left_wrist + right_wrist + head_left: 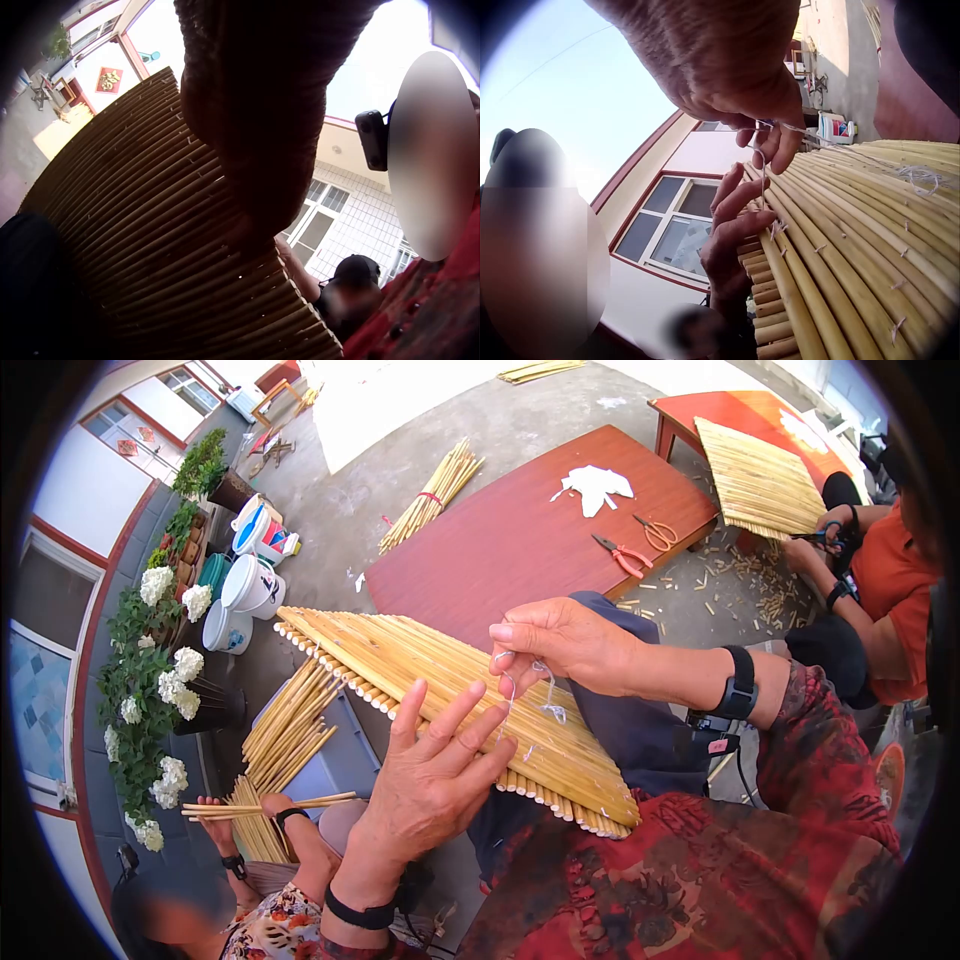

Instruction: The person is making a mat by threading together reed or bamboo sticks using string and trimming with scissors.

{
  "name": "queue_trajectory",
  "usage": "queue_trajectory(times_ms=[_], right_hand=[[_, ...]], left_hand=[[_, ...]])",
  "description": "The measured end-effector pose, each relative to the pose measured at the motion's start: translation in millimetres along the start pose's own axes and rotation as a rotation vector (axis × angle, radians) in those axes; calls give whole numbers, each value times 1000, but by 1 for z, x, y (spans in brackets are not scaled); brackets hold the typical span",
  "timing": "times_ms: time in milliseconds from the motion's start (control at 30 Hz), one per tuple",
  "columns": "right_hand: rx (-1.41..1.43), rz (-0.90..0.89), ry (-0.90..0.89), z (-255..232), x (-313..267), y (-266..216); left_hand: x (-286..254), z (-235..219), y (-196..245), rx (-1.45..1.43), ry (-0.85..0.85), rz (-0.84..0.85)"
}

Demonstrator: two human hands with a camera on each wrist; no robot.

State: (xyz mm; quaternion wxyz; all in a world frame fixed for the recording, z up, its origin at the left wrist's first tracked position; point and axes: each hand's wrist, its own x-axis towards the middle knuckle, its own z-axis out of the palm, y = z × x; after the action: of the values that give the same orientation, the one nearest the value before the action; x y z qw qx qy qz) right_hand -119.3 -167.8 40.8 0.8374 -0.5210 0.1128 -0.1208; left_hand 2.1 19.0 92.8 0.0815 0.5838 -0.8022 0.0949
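A panel of straw-coloured stalks (400, 650) lies slantwise across the person's lap, with short white thread ends on its upper face. The right hand (575, 645) is above it, pinching a thin white string (511, 690) between thumb and fingers; a loose tangle of string (919, 178) lies on the stalks. Near the panel's close edge the left hand (430, 790) has its fingers spread, the fingertips beside the string's lower end. In the right wrist view the left hand (731, 232) touches the edge stalks. Its thumb is hidden.
A red-brown table (480, 550) holds pliers (625, 557), scissors (658, 532) and white scraps (597, 487). At the right, a person in orange (895, 600) works at another stalk panel (757, 478). Lower left, another person holds stalks (270, 808). Buckets (250, 588) stand by flowers.
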Motion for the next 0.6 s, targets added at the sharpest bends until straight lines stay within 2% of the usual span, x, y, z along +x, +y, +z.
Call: queue_trajectory(times_ms=[33,67,100,133,167,200,233,300,367,400,467,500,600], right_hand=[[-432,-216,96,-14,-1,-4],[-861,-434,200,-25,-4,-7],[-858,-441,202,-31,-10,-8],[-1101,-545,318,-36,-15,-10],[-1341,-649,434,-40,-19,-11],[-1396,-568,453,-39,-24,-10],[-1393,-579,449,-32,-28,-6],[-1165,-601,188,-13,-41,9],[-1213,-505,34,5,-54,22],[-1214,-510,35,11,-57,28],[-917,-418,-33,21,-59,40],[-917,-426,-26,24,-59,47],[-699,-402,84,27,-57,57]], left_hand=[[-10,0,5,10,-3,-4],[-22,3,11,-47,201,-157],[-35,8,16,-106,406,-305],[-46,14,22,-259,505,-439],[-51,19,30,-250,510,-439],[-47,23,42,-668,460,-713],[-43,27,52,-1090,389,-974],[-37,34,60,-1248,249,-975],[-28,40,57,-1239,221,-895],[-21,40,57,-1235,223,-892],[-11,39,56,-1380,188,-947],[-8,43,57,-1374,184,-939],[-2,55,58,-1439,327,-988]])
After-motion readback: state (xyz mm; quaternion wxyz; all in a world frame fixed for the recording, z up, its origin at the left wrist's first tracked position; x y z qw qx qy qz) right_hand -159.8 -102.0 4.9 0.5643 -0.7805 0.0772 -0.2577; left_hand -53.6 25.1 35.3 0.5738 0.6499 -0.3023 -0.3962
